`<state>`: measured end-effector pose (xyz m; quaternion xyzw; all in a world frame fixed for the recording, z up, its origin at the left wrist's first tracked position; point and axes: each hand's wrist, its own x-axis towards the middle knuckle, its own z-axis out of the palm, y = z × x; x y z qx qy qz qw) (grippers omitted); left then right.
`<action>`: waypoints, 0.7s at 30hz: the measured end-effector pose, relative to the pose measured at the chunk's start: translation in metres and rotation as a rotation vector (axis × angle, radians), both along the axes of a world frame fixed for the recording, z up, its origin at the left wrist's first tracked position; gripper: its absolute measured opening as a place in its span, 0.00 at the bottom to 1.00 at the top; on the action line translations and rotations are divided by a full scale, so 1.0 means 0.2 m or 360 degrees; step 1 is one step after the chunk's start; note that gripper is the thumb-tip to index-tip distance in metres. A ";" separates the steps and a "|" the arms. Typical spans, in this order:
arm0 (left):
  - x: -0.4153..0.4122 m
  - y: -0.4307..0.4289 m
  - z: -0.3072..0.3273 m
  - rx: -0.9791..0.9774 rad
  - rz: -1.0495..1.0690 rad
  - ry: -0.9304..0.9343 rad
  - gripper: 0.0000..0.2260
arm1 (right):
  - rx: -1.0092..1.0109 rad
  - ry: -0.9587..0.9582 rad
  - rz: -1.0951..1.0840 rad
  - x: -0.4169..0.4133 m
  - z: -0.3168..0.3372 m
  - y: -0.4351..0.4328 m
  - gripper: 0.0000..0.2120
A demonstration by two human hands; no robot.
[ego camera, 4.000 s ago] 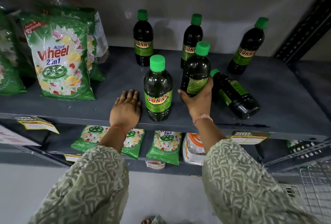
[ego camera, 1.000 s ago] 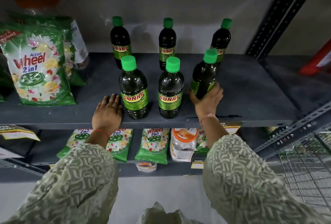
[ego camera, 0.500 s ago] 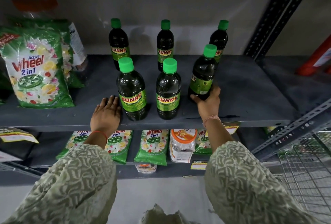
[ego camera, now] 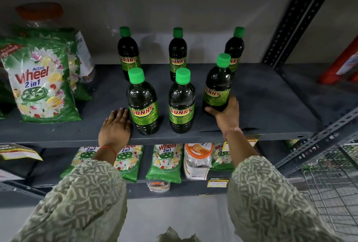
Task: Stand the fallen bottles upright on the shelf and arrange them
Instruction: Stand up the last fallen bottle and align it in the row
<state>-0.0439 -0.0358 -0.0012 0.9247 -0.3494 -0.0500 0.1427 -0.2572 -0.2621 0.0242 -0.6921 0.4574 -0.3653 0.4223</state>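
Several dark bottles with green caps and SUNNY labels stand upright on the grey shelf (ego camera: 271,106). At the back stand a left bottle (ego camera: 127,52), a middle one (ego camera: 177,52) and a right one (ego camera: 235,48). In front stand a left bottle (ego camera: 143,104), a middle one (ego camera: 181,104) and a right one (ego camera: 218,86). My right hand (ego camera: 225,113) grips the base of the front right bottle, its label turned partly towards me. My left hand (ego camera: 115,127) lies flat on the shelf, touching the front left bottle.
Green Wheel detergent packs (ego camera: 41,83) stand at the shelf's left, with a jar (ego camera: 41,15) behind them. More packs (ego camera: 164,162) and a jar (ego camera: 197,156) lie on the lower shelf. A slotted upright (ego camera: 298,17) bounds the right; a wire basket (ego camera: 333,193) sits low right.
The lying bottle of four seconds ago now stands at the front right. Over the last second my right hand has turned it, bringing its label round. My left hand has stayed put.
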 end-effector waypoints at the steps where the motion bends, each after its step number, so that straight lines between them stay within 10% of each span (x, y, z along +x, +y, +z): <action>1: 0.00 0.00 0.00 -0.0003 -0.0001 -0.0001 0.22 | 0.0037 0.0017 0.0066 -0.02 0.00 0.00 0.30; 9: 0.01 0.00 -0.01 0.0004 -0.0001 -0.0004 0.22 | 0.0207 -0.0077 0.0312 -0.04 -0.01 -0.03 0.54; 21: 0.00 0.00 0.01 0.0015 -0.0023 0.0024 0.22 | -0.0076 0.0149 0.0117 -0.16 -0.05 0.15 0.34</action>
